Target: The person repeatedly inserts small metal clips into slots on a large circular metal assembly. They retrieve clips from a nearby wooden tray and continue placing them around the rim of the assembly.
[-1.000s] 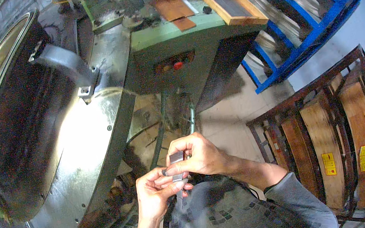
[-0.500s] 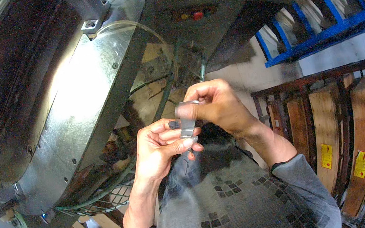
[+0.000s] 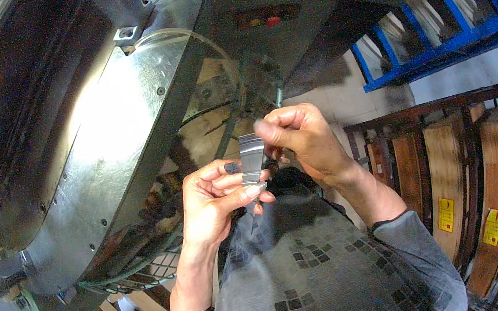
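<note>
My left hand (image 3: 208, 209) is closed, its thumb and fingers pinching the lower end of a short, shiny grey metal-looking strip (image 3: 252, 156) with crosswise bands. The strip stands upright in front of my body. A small dark block (image 3: 232, 168), which looks rough like foam, sits by the left index fingertip, beside the strip. My right hand (image 3: 304, 146) is closed, with its thumb bent toward the forefinger next to the strip's upper right edge. What lies between those right fingers, if anything, is hidden.
A large machine with a bright steel plate (image 3: 117, 125) slants along the left. Wooden boards (image 3: 446, 177) stand in a dark rack on the right, below a blue rack (image 3: 444, 51). A wire basket (image 3: 140, 274) is under the machine's edge. A red button (image 3: 272, 21) shows ahead.
My right thumb has moved off the strip's face to its upper right side, leaving more of the strip in view. The left hand keeps its pinch with barely any shift.
</note>
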The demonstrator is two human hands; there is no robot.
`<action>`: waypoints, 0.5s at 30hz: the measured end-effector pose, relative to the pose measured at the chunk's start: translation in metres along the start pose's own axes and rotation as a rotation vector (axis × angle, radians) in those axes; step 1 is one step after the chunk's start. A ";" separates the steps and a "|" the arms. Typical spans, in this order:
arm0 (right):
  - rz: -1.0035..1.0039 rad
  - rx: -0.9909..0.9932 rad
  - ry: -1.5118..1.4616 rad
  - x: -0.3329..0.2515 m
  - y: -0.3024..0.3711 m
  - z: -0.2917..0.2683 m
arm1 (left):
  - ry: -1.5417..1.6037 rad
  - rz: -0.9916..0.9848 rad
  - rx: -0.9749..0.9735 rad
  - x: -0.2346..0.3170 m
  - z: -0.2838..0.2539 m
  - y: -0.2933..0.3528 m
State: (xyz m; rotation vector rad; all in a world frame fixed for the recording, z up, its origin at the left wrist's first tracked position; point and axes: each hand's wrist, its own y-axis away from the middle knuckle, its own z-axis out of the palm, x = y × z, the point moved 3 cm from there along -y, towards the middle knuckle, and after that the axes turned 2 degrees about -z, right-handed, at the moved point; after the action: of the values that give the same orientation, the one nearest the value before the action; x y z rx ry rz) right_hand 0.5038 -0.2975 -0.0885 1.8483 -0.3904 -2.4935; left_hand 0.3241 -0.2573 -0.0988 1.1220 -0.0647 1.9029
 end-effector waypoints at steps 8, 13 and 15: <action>-0.042 -0.097 -0.005 -0.001 -0.007 -0.002 | -0.065 0.073 0.046 0.003 0.001 -0.003; -0.049 -0.115 0.076 -0.003 -0.008 0.009 | -0.033 0.042 0.060 0.000 0.000 -0.004; -0.031 -0.105 0.141 -0.004 -0.008 0.009 | -0.040 0.049 0.059 -0.001 0.000 -0.005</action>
State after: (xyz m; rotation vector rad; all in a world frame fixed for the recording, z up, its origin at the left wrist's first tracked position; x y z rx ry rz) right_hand 0.4979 -0.2878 -0.0837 1.9873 -0.2245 -2.3332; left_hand 0.3274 -0.2554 -0.1017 1.2082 -0.0588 1.9372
